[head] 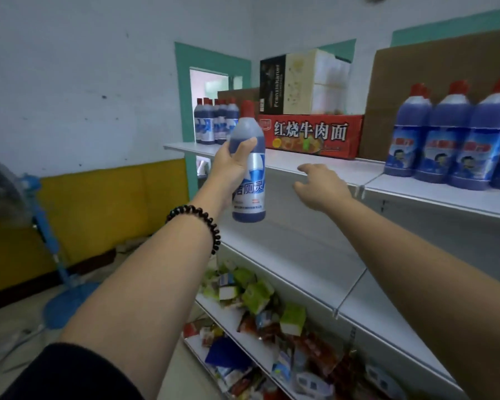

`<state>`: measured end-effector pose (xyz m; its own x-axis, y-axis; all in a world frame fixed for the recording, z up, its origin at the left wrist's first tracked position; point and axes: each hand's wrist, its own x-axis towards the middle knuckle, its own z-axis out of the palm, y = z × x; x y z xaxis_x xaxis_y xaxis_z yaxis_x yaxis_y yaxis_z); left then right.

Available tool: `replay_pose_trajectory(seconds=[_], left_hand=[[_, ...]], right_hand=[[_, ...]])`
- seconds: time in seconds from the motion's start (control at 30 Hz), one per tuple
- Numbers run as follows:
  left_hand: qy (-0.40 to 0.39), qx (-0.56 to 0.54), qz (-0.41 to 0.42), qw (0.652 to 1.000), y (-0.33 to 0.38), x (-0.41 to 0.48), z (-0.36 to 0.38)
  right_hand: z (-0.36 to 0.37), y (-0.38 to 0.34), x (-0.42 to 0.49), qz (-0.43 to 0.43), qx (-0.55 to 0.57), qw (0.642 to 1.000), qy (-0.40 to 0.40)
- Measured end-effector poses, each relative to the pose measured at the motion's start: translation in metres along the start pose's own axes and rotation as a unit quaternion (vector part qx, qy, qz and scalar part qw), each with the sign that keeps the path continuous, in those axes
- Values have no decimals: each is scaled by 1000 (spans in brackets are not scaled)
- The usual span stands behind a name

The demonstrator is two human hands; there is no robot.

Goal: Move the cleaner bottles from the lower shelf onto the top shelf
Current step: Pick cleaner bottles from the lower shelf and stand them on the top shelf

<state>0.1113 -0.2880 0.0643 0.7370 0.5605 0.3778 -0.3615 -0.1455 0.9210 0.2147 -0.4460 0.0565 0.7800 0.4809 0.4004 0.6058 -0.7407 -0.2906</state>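
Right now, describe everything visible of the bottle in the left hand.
The blue plastic cleaner bottle has a red cap, dark blue contents and a silver label with white characters. It is roughly upright in the air before the white top shelf. The left hand grips its middle; nothing else touches it.

Two arms in sight, both bare along the forearm. On the left arm (145,284), a single strand of round, glossy black beads (211,226) circles the wrist, beads set close together, snug to the arm. At that arm's near end, lower left, the hem of a black sleeve (70,373), plain dark cloth, covers the upper arm. The right arm (416,269) is bare for all that shows. The left hand (231,166) and right hand (319,186) are bare.
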Motion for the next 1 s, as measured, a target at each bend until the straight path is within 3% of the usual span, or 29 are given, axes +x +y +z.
replay_pose_trajectory(seconds=[0.23, 0.5, 1.0], left_hand=[[64, 36, -3, 997, -30, 86, -91], [107, 55, 25, 992, -51, 234, -150], [57, -22, 18, 998, -113, 459, -176]], right_hand=[[67, -72, 107, -62, 15, 998, -21], [124, -121, 266, -77, 7, 997, -31], [184, -154, 448, -55, -122, 987, -90]])
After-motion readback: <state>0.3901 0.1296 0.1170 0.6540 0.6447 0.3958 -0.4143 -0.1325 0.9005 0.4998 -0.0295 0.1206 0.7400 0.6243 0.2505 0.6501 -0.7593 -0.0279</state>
